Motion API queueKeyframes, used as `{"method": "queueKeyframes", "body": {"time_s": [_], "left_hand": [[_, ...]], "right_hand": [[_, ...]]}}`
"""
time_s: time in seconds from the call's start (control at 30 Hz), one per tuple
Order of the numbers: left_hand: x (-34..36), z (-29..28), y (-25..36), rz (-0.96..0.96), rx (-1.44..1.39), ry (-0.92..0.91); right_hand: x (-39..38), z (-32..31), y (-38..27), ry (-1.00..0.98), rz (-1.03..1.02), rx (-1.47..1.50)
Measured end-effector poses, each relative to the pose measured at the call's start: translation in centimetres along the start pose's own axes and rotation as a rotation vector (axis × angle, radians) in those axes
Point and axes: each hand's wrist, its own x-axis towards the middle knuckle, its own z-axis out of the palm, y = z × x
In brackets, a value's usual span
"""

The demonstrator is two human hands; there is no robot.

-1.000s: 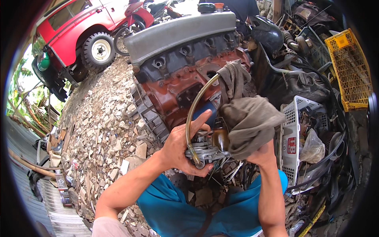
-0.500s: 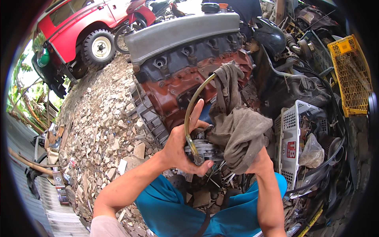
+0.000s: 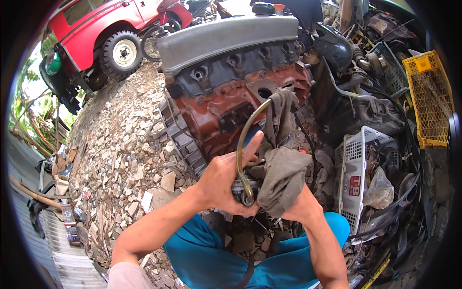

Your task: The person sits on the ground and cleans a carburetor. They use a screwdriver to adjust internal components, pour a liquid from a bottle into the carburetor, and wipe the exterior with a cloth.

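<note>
My left hand (image 3: 222, 183) is wrapped round a small metal engine part (image 3: 239, 189), its index finger pointing up. A bent, yellowish clear hose (image 3: 241, 144) rises from that part and arches over toward the engine. In my right hand (image 3: 304, 208) a grey-brown rag (image 3: 285, 179) is bunched and pressed against the part's right side. The rag's upper end hangs by the hose's far tip. Much of the metal part is hidden by my fingers and the cloth. Just beyond both hands stands a large engine block (image 3: 197, 113), rust-red below with a grey cover on top.
Broken stones (image 3: 125, 159) cover the ground at left. A white plastic basket (image 3: 350, 180) of parts stands at right, with a yellow crate (image 3: 428, 103) behind it. A black helmet-like shell (image 3: 332, 46) lies near the engine. A red vehicle (image 3: 96, 33) is parked far left.
My right hand and the rag have moved left, closer against the metal part, covering more of it. The left hand has turned slightly, and the hose has shifted a little to the right.
</note>
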Motion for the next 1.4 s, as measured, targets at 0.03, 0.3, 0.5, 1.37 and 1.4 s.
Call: {"method": "queueKeyframes", "body": {"time_s": [0.03, 0.3, 0.5, 1.37, 1.4], "left_hand": [[0.0, -0.1, 0.1, 0.006, 0.036, -0.015], [-0.9, -0.9, 0.5, 0.088, 0.048, 0.07], [-1.2, -1.0, 0.3, 0.066, 0.038, 0.092], [0.2, -0.3, -0.9, 0.06, 0.283, 0.068], [0.2, -0.3, -1.0, 0.058, 0.267, 0.044]], "right_hand": [[-0.2, 0.3, 0.4, -0.009, 0.012, 0.082], [-2.4, -1.3, 1.0, 0.117, 0.041, 0.186], [-2.3, -0.8, 1.1, 0.117, -0.018, 0.069], [0.1, 1.6, 0.1, 0.076, -0.047, -0.065], [0.4, 1.3, 0.1, 0.076, -0.066, -0.099]]}}
